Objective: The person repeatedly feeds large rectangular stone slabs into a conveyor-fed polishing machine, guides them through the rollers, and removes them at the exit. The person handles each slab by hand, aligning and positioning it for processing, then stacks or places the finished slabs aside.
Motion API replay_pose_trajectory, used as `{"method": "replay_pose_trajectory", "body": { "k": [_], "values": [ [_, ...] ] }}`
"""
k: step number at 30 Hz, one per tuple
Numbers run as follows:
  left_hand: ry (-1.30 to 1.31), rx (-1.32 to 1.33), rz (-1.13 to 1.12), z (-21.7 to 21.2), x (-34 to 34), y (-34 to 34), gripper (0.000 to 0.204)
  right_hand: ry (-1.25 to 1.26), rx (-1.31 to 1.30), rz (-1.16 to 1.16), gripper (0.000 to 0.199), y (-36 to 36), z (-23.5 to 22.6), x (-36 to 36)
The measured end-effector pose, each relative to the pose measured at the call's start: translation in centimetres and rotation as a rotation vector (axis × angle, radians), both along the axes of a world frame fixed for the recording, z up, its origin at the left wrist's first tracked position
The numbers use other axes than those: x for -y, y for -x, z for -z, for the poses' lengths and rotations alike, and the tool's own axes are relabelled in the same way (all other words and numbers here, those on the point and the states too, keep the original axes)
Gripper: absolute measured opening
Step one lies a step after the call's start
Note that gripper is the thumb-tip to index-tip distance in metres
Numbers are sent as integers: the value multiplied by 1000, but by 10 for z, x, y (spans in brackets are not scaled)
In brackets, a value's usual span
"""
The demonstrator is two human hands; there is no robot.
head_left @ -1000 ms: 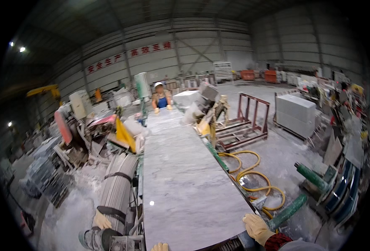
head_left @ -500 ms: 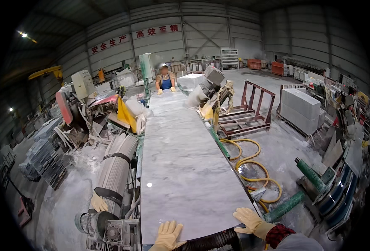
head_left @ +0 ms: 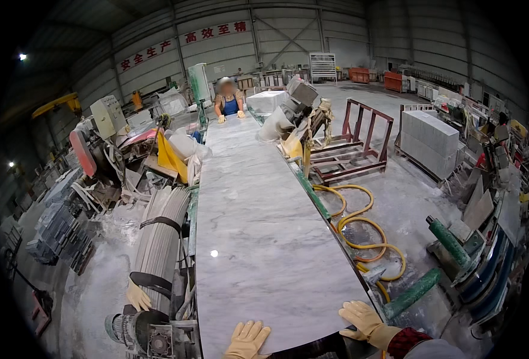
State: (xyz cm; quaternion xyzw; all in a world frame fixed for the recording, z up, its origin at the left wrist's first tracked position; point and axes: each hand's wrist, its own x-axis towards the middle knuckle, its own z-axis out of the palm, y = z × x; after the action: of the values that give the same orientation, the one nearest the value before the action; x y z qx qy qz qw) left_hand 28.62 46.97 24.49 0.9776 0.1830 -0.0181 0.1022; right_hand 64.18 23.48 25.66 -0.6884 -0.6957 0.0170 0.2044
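A long, polished grey-white stone slab (head_left: 258, 233) with darker veins stretches away from me. At its near end my left hand (head_left: 247, 342), in a cream rubber glove, lies flat with fingers spread. My right hand (head_left: 363, 320), gloved alike, rests at the near right corner with fingers stretched over the surface and thumb apart. Below that corner a dark roller (head_left: 318, 348) shows in part. At the slab's far end a co-worker (head_left: 229, 102) in a blue apron has both gloved hands on it.
Left of the slab stand a strapped bundle of pale strips (head_left: 159, 239), a loose glove (head_left: 137, 296) and a motor (head_left: 135, 329). To the right are a coiled yellow hose (head_left: 360, 242), a dark red metal frame (head_left: 354, 143), green rollers (head_left: 413, 292) and stacked white blocks (head_left: 429, 143).
The view has shifted slightly, with the background now further left and higher. Both my hands stay on the slab's near end, a little further right in the picture.
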Motion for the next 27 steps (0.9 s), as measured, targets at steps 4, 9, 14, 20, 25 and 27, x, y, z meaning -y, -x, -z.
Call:
{"method": "replay_pose_trajectory", "body": {
  "k": [4,9,14,20,25,27],
  "values": [
    [-9,54,8,4,2,2,102,-18,4,3,62,2,0,2],
    [7,76,8,7,4,2,98,-11,19,12,64,1,7,6],
    [3,70,1,10,6,4,95,-94,52,22,62,5,10,8],
    [-54,-32,16,-21,19,3,84,-89,58,-1,66,7,10,16],
    [-138,170,70,1,12,-4,82,-143,118,42,66,6,23,23],
    [-74,185,82,0,9,-4,83,-94,101,51,66,4,27,24]
  ]
}}
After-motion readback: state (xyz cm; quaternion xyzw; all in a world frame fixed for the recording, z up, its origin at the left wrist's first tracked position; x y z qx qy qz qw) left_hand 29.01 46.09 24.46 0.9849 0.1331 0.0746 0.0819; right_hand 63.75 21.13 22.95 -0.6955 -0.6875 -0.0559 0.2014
